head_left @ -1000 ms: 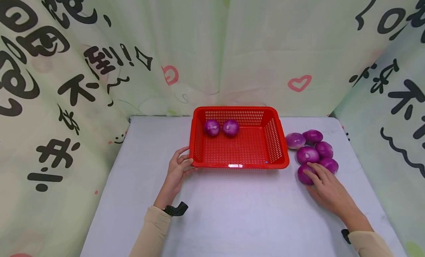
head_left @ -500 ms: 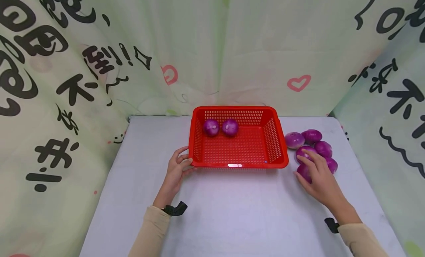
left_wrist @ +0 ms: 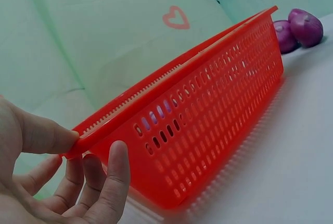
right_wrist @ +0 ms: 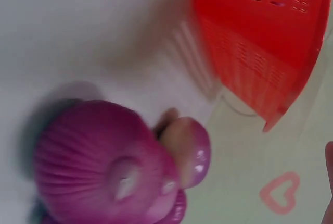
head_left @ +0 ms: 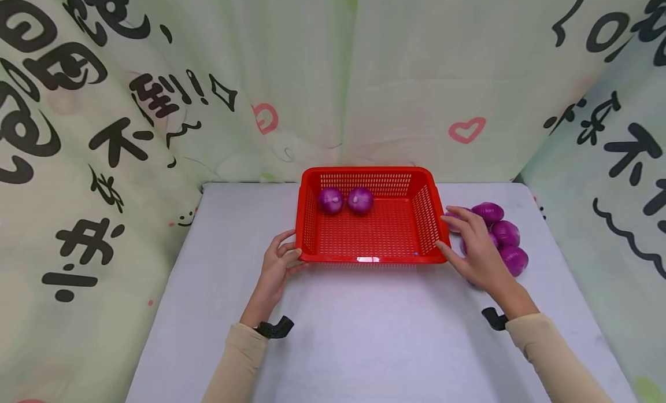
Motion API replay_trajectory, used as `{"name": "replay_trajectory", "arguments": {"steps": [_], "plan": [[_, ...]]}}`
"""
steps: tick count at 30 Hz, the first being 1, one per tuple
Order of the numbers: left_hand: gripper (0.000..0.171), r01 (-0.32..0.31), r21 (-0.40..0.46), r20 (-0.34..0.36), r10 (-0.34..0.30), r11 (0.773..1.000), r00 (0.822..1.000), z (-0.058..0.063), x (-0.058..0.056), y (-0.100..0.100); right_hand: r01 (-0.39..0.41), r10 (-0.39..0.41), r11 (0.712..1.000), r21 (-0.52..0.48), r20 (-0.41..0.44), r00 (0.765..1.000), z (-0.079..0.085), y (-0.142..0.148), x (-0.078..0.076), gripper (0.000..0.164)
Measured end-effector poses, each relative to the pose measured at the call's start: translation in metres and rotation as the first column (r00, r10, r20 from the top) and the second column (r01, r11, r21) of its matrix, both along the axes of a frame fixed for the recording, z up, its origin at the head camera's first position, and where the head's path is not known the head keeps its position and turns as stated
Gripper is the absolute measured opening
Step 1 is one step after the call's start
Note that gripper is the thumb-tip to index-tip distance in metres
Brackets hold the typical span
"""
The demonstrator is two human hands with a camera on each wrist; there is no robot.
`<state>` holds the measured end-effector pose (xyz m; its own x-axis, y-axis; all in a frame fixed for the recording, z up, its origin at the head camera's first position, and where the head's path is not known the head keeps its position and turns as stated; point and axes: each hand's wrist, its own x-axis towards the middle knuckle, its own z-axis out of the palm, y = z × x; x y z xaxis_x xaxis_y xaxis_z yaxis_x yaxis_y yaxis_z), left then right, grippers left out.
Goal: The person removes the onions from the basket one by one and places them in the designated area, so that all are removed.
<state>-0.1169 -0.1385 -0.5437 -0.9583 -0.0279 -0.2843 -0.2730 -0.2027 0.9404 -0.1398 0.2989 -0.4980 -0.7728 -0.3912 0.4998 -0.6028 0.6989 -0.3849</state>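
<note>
A red plastic basket with slotted walls stands on the table, two purple onions inside at the back left. My left hand grips its front left corner; in the left wrist view the thumb lies on the rim and the fingers are curled underneath. My right hand hovers beside the basket's right end, fingers spread, fingertips close to the rim; I cannot tell whether they touch it. Nothing shows in its grasp. Beneath and beyond it lies a group of several purple onions, partly hidden by this hand.
The white table stretches in front of the basket, and its right edge runs past the onion group. A printed curtain hangs behind and along both sides. In the right wrist view a large onion lies near the camera.
My right hand has left the front onion and moved left and away from me, over the onion group to the basket's right end. My left hand and the basket have stayed in place.
</note>
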Motion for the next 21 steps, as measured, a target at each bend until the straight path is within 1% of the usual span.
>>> {"name": "replay_trajectory", "arguments": {"steps": [6,9,15,21], "plan": [[0.053,0.000,0.006,0.006,0.000,1.000,1.000,0.002,0.000,0.000,-0.066,0.065,0.993,0.101,0.008,0.998,0.014,-0.022,-0.026,0.065],[0.053,0.000,0.004,0.004,0.000,1.000,1.000,0.001,0.000,0.000,-0.100,0.097,0.987,0.126,0.031,0.995,0.020,-0.034,-0.040,0.073],[0.054,0.001,0.002,-0.002,-0.001,1.000,1.000,-0.001,0.000,0.000,-0.160,0.152,0.976,0.147,0.061,0.986,0.029,-0.053,-0.065,0.068],[0.053,0.000,-0.008,0.001,0.000,1.000,1.000,0.000,0.000,0.000,-0.204,0.185,0.956,0.210,0.109,0.977,0.035,-0.075,-0.086,0.065]]}}
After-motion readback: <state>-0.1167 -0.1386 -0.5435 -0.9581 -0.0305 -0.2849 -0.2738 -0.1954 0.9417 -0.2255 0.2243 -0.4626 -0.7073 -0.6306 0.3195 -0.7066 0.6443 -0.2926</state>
